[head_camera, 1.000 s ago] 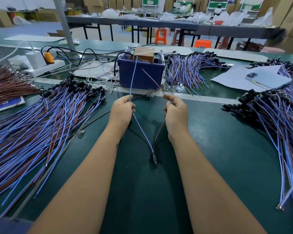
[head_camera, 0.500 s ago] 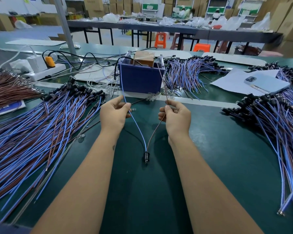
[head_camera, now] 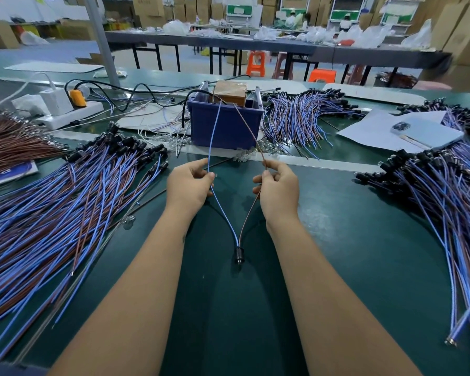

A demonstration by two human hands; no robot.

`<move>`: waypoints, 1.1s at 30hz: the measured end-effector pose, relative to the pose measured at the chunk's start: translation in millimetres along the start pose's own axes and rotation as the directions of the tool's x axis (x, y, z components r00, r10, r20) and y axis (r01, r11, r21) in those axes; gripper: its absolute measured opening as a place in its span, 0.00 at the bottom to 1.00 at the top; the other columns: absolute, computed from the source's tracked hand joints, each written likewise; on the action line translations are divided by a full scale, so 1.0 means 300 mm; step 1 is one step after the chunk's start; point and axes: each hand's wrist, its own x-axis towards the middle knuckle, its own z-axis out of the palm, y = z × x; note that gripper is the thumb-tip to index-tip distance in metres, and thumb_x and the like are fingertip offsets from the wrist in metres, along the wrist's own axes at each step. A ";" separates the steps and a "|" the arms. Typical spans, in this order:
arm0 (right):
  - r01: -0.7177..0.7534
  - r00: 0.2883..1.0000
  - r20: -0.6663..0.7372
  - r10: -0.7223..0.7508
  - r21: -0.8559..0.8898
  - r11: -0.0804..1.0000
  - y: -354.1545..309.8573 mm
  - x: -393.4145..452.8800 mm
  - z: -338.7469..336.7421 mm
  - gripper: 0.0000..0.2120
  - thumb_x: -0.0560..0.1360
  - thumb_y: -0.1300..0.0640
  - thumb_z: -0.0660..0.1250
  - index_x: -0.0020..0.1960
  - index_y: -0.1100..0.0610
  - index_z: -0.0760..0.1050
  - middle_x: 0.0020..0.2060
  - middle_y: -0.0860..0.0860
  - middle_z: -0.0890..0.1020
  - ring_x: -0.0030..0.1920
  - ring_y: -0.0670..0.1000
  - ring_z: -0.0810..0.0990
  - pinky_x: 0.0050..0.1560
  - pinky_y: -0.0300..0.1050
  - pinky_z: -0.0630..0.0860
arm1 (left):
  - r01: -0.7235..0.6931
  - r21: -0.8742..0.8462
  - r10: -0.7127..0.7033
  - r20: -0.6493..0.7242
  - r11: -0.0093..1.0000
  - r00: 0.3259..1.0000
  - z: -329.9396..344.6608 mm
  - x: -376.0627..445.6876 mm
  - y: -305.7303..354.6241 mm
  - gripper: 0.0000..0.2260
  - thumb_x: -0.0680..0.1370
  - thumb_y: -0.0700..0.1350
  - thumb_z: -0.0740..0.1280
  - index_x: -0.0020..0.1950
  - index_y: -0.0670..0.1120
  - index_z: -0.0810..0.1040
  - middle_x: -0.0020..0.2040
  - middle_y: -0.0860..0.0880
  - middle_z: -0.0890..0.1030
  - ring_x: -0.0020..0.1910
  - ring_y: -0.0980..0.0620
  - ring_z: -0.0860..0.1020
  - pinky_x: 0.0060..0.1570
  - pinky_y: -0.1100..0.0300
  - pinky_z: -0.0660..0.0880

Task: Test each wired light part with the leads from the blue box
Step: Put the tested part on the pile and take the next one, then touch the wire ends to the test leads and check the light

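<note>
At frame centre the light part hangs low above the green worktop. The left hand pinches its blue wire, the right hand its brown wire; both wires run up to the blue box beyond.

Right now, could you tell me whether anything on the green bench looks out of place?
A pale blue smartphone lies on white paper sheets at the right, amid the blue-and-brown wire bundles. A few clear loose bulbs are scattered before the dark blue plastic box.
</note>
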 end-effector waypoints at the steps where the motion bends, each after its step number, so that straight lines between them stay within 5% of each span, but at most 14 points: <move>1: 0.000 1.000 -0.008 0.000 0.006 1.000 0.000 0.000 0.000 0.11 0.81 0.64 0.56 0.54 0.51 0.73 0.34 0.49 0.78 0.29 0.45 0.75 0.35 0.37 0.74 | 0.002 0.009 -0.002 0.004 1.000 1.000 0.000 0.001 -0.001 0.18 0.77 0.36 0.68 0.67 0.42 0.76 0.37 0.52 0.80 0.27 0.61 0.77 0.32 0.65 0.78; 10: -0.031 0.999 -0.043 0.033 0.044 0.999 -0.006 0.000 -0.006 0.10 0.81 0.64 0.57 0.54 0.52 0.73 0.35 0.49 0.78 0.27 0.43 0.75 0.34 0.38 0.74 | -0.016 0.000 0.016 -0.030 1.000 0.999 0.002 0.000 0.003 0.18 0.76 0.35 0.67 0.67 0.40 0.76 0.35 0.53 0.79 0.27 0.61 0.77 0.31 0.65 0.77; 14: -0.037 0.997 -0.063 0.040 0.049 0.998 -0.007 0.000 -0.006 0.10 0.81 0.64 0.57 0.54 0.52 0.73 0.35 0.49 0.79 0.25 0.42 0.74 0.35 0.40 0.75 | -0.037 -0.016 0.036 -0.051 0.999 0.998 -0.005 -0.004 0.006 0.19 0.77 0.36 0.67 0.68 0.41 0.75 0.35 0.55 0.79 0.27 0.61 0.78 0.39 0.52 0.82; 18: -0.043 0.994 -0.094 0.049 0.062 0.997 -0.010 0.001 -0.008 0.10 0.80 0.63 0.57 0.52 0.52 0.74 0.34 0.49 0.79 0.24 0.41 0.74 0.33 0.39 0.74 | -0.042 -0.051 0.038 -0.075 0.998 0.996 -0.005 -0.001 0.003 0.19 0.77 0.35 0.67 0.69 0.40 0.73 0.38 0.51 0.80 0.28 0.61 0.79 0.33 0.65 0.79; 27: -0.055 0.989 -0.131 0.066 0.085 0.995 -0.012 -0.001 -0.007 0.11 0.79 0.65 0.56 0.52 0.54 0.75 0.34 0.51 0.79 0.23 0.41 0.73 0.31 0.40 0.73 | -0.030 -0.084 0.022 -0.090 0.996 0.996 -0.008 -0.002 0.008 0.18 0.78 0.34 0.66 0.69 0.39 0.73 0.41 0.46 0.80 0.30 0.60 0.79 0.33 0.67 0.78; 33: -0.056 0.985 -0.155 0.071 0.100 0.993 -0.015 -0.002 -0.007 0.10 0.79 0.64 0.56 0.51 0.55 0.75 0.33 0.50 0.78 0.23 0.41 0.73 0.31 0.40 0.73 | 0.005 -0.075 -0.012 -0.091 0.997 0.996 -0.013 -0.003 0.015 0.18 0.78 0.36 0.66 0.68 0.40 0.74 0.41 0.47 0.79 0.29 0.60 0.79 0.44 0.52 0.82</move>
